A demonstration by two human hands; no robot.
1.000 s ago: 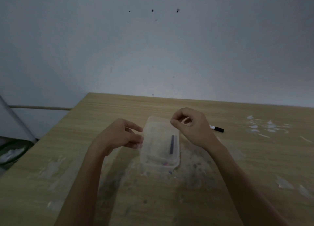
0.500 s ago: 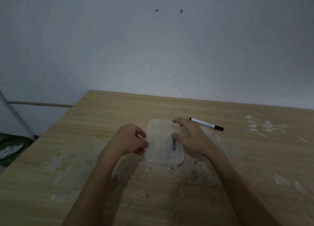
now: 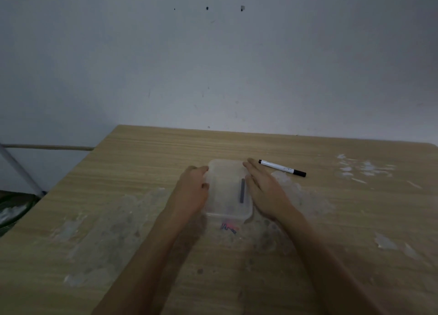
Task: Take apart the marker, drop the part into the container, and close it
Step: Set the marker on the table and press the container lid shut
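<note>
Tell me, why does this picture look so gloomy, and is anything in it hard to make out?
Head view: dim, flat light with no glare and only faint shadows under the left hand and right hand; the translucent container almost melts into the table, though the dark part inside and the marker read clearly; the wide lens bends the table's far edge slightly.

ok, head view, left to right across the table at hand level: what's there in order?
left hand → clear container with the dark marker part seen through it → right hand → marker. Both hands rest flat against the container's sides.
</note>
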